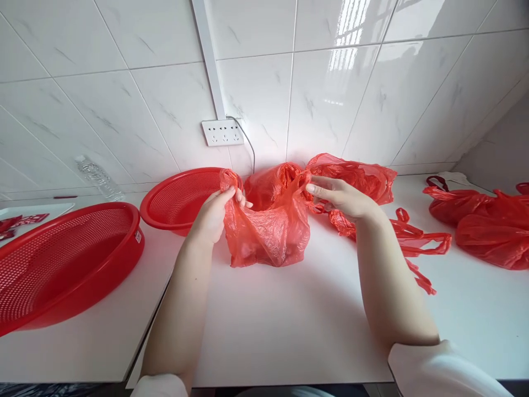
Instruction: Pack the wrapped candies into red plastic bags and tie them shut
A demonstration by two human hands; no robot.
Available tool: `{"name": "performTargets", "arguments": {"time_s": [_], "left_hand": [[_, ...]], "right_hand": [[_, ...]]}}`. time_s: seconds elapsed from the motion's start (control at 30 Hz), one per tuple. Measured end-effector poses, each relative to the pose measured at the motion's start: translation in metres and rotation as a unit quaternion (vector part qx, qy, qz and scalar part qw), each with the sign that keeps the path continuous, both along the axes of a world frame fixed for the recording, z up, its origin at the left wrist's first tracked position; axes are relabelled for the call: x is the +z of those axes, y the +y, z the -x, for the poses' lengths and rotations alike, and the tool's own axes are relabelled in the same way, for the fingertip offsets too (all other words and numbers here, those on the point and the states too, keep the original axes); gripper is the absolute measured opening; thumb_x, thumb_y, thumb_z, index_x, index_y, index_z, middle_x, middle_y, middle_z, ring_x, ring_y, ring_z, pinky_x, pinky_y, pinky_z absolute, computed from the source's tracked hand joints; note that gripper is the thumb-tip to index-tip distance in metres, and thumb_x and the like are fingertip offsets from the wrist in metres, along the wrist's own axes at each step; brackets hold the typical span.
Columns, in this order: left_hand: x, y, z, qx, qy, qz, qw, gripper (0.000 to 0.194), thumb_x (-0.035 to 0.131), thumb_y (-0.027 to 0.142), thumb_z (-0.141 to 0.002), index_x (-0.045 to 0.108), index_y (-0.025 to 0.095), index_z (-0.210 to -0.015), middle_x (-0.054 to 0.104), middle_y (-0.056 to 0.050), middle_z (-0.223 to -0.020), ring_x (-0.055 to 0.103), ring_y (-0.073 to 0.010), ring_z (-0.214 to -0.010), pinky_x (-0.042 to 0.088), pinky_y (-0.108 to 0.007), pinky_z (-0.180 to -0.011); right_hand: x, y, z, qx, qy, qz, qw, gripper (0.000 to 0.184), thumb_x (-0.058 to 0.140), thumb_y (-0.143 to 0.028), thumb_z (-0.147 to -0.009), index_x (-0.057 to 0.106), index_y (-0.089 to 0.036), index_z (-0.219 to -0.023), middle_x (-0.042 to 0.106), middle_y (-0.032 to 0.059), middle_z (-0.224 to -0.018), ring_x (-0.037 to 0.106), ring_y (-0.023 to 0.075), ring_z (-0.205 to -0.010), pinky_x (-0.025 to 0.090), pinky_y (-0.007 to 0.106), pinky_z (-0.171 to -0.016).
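Observation:
Between my hands a thin red plastic bag (268, 237) is stretched, its mouth spread and its lower part at the white counter (273, 325). My left hand (219, 212) pinches the bag's left handle. At the opposite side, my right hand (341, 196) has thumb and fingers closed on the right handle. Something paler shows faintly through the lower part of the bag, but I cannot make out what it is. Right behind it lies another bunched red bag (275, 184), with a larger red bag (355, 176) to its right.
Two red perforated baskets (134, 220) (151, 204) stand on the left. A clear bottle (99, 177) leans at the wall near a white tray (61, 208). Loose red bags (425, 242) lie right of my arm, and filled red bags (496, 231) sit farther right. A socket panel (223, 133) is on the wall.

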State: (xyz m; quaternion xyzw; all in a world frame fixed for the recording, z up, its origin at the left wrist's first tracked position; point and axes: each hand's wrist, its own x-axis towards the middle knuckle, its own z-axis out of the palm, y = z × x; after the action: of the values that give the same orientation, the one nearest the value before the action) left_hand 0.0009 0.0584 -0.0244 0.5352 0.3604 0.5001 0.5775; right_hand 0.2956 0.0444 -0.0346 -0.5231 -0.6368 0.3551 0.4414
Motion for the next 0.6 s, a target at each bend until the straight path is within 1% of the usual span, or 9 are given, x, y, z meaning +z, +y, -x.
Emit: {"name": "performTargets", "arguments": {"time_s": [0.1, 0.17, 0.23, 0.3, 0.4, 0.43, 0.47, 0.53, 0.6], "left_hand": [[0.001, -0.002, -0.006, -0.018, -0.028, 0.011, 0.999, 0.026, 0.062, 0.035, -0.088, 0.058, 0.016, -0.071, 0.059, 0.001, -0.068, 0.063, -0.0141, -0.067, 0.051, -0.032, -0.083], [0.004, -0.006, -0.010, -0.046, -0.071, 0.041, 0.996, 0.024, 0.057, 0.032, -0.092, 0.058, 0.016, -0.073, 0.052, 0.004, -0.058, 0.056, -0.0098, -0.054, 0.053, -0.031, -0.079], [0.008, -0.009, -0.014, -0.079, -0.119, 0.089, 0.986, 0.025, 0.050, 0.026, -0.096, 0.056, 0.016, -0.073, 0.035, 0.009, -0.048, 0.040, -0.0050, -0.041, 0.054, -0.027, -0.072], [0.010, -0.010, -0.017, -0.093, -0.138, 0.130, 0.978, 0.026, 0.045, 0.022, -0.098, 0.054, 0.016, -0.074, 0.023, 0.011, -0.048, 0.026, -0.0029, -0.036, 0.052, -0.022, -0.062], [0.011, -0.009, -0.020, -0.078, -0.138, 0.156, 0.975, 0.024, 0.044, 0.022, -0.097, 0.053, 0.015, -0.076, 0.023, 0.009, -0.054, 0.022, -0.0026, -0.037, 0.037, -0.015, -0.043], [0.010, -0.009, -0.020, -0.070, -0.140, 0.157, 0.975, 0.024, 0.044, 0.022, -0.097, 0.053, 0.015, -0.076, 0.023, 0.009, -0.055, 0.021, -0.0028, -0.038, 0.031, -0.015, -0.039], [0.010, -0.008, -0.019, -0.064, -0.141, 0.154, 0.976, 0.023, 0.044, 0.021, -0.096, 0.053, 0.015, -0.076, 0.023, 0.008, -0.056, 0.021, -0.0029, -0.038, 0.026, -0.015, -0.037], [0.009, -0.007, -0.018, -0.053, -0.137, 0.146, 0.978, 0.020, 0.045, 0.019, -0.095, 0.054, 0.015, -0.077, 0.024, 0.008, -0.057, 0.019, -0.0031, -0.039, 0.021, -0.016, -0.036], [0.009, -0.007, -0.017, -0.059, -0.130, 0.144, 0.979, 0.015, 0.049, 0.019, -0.092, 0.056, 0.014, -0.079, 0.025, 0.008, -0.058, 0.019, -0.0032, -0.041, 0.021, -0.016, -0.037]], "right_hand": [[-0.003, 0.005, 0.009, 0.084, 0.046, 0.053, 0.994, 0.056, 0.074, -0.059, -0.075, 0.069, -0.019, -0.114, 0.066, 0.0051, -0.082, 0.056, 0.0153, -0.070, 0.044, 0.028, -0.061], [-0.005, 0.009, 0.019, 0.095, 0.110, 0.030, 0.989, 0.048, 0.075, -0.054, -0.076, 0.071, -0.019, -0.108, 0.061, 0.0014, -0.074, 0.052, 0.0112, -0.062, 0.040, 0.026, -0.057], [-0.006, 0.010, 0.028, 0.075, 0.172, -0.025, 0.982, 0.039, 0.074, -0.052, -0.078, 0.071, -0.020, -0.101, 0.061, 0.0012, -0.077, 0.052, 0.0101, -0.062, 0.040, 0.025, -0.057], [-0.002, 0.006, 0.031, 0.052, 0.179, -0.062, 0.981, 0.039, 0.064, -0.058, -0.084, 0.070, -0.021, -0.095, 0.065, 0.0039, -0.090, 0.055, 0.0114, -0.066, 0.041, 0.025, -0.055], [0.010, -0.010, 0.024, 0.049, 0.090, -0.073, 0.992, 0.056, 0.040, -0.070, -0.091, 0.069, -0.024, -0.103, 0.066, 0.0071, -0.114, 0.062, 0.0168, -0.078, 0.044, 0.027, -0.056], [0.014, -0.016, 0.021, 0.055, 0.043, -0.074, 0.995, 0.057, 0.040, -0.071, -0.091, 0.068, -0.025, -0.109, 0.065, 0.0076, -0.119, 0.063, 0.0194, -0.085, 0.047, 0.028, -0.060], [0.017, -0.023, 0.018, 0.061, -0.006, -0.077, 0.995, 0.056, 0.045, -0.070, -0.089, 0.067, -0.026, -0.116, 0.065, 0.0079, -0.121, 0.064, 0.0221, -0.091, 0.050, 0.030, -0.066], [0.021, -0.033, 0.016, 0.066, -0.096, -0.080, 0.990, 0.055, 0.066, -0.062, -0.080, 0.064, -0.027, -0.123, 0.067, 0.0076, -0.116, 0.064, 0.0255, -0.097, 0.052, 0.034, -0.073], [0.021, -0.037, 0.022, 0.057, -0.145, -0.083, 0.984, 0.050, 0.076, -0.050, -0.075, 0.067, -0.027, -0.119, 0.070, 0.0055, -0.101, 0.065, 0.0246, -0.090, 0.051, 0.033, -0.072]]}}
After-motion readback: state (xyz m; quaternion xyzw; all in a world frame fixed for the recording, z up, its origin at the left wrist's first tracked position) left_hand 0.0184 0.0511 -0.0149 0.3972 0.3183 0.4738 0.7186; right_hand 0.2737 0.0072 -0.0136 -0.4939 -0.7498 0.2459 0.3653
